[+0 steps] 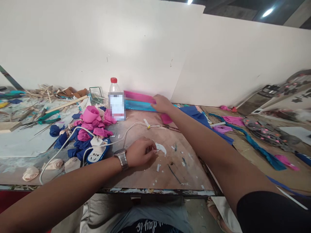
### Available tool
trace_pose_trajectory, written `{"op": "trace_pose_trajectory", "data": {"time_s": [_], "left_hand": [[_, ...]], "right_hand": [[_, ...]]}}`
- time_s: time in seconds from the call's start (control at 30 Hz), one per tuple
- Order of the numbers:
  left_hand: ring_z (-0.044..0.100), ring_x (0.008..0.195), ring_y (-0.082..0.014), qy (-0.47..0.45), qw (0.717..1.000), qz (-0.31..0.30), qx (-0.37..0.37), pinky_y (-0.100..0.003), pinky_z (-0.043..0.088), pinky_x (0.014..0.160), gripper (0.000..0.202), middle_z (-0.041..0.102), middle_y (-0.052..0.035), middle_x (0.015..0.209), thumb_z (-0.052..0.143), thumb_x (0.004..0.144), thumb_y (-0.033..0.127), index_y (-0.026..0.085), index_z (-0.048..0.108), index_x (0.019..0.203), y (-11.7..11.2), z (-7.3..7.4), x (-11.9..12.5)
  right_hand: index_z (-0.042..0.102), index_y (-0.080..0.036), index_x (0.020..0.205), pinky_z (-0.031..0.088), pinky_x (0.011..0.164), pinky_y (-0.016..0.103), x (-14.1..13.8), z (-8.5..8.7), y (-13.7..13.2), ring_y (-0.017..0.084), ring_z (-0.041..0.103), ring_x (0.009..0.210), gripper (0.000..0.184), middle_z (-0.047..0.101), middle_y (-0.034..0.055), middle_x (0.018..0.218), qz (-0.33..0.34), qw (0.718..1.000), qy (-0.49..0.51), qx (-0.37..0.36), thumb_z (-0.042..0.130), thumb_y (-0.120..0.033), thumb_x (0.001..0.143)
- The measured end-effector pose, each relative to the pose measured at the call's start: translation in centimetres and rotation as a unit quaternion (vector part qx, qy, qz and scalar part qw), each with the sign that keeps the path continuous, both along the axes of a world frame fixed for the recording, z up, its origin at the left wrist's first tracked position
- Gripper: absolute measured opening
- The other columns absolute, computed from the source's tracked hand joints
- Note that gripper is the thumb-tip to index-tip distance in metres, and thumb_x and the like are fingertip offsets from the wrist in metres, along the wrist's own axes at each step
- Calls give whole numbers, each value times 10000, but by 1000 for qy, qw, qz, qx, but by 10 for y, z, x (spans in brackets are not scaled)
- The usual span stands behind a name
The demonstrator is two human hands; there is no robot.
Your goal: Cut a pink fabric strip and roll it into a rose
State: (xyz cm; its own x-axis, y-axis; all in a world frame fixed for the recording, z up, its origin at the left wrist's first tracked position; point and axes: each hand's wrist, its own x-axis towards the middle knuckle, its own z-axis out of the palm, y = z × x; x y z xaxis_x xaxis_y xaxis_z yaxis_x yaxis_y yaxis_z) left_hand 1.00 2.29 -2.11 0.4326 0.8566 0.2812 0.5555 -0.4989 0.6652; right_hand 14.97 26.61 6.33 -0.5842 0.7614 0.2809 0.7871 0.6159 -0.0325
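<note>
My left hand (141, 151), a watch on its wrist, rests on the brown board (145, 171) with fingers curled in a pinch on a small white curved piece (160, 149). My right hand (162, 103) reaches far across to the back wall. It lies on a long pink strip (137, 95) and a teal strip (138, 105), with its fingers closed round the pink material. A pink scrap (166, 118) sits just under that wrist.
A red-capped water bottle (116, 100) stands at the back. Left of it lie pink crepe (93, 121) and blue crepe (60, 139) scraps, a white-blue power strip (97, 153) with cable, green pliers (47, 118) and cream paper roses (30, 173). Blue sheet (196, 115) and a teal twisted strip (257, 149) lie to the right.
</note>
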Motion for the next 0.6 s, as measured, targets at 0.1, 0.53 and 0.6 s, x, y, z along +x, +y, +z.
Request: {"op": "trace_pose_trajectory", "data": {"time_s": [0.1,0.53,0.6], "left_hand": [[603,848,-193,-34,999,35,-5,-335,468,788,215,676,-52,970,637,933,303,192,672,1113,-1,0,0],[579,1005,-199,-221,965,135,-29,-364,505,929,353,594,-96,1247,495,1026,423,212,526,1308,4,-9,-1],[597,997,-191,-257,954,140,-62,-360,514,915,367,611,-93,1242,465,1042,464,211,530,1299,7,-10,-1]], "right_hand": [[666,-54,1333,496,1121,473,12,31,-9,311,641,1271,384,674,200,1373,7,996,79,36,641,-228,991],[685,-388,1354,574,938,401,98,95,-73,218,651,1322,384,649,-30,1492,160,831,533,-16,639,-409,973],[646,-343,1399,615,969,427,95,65,-90,218,702,1241,507,638,19,1501,132,804,569,-113,754,-333,904]]}}
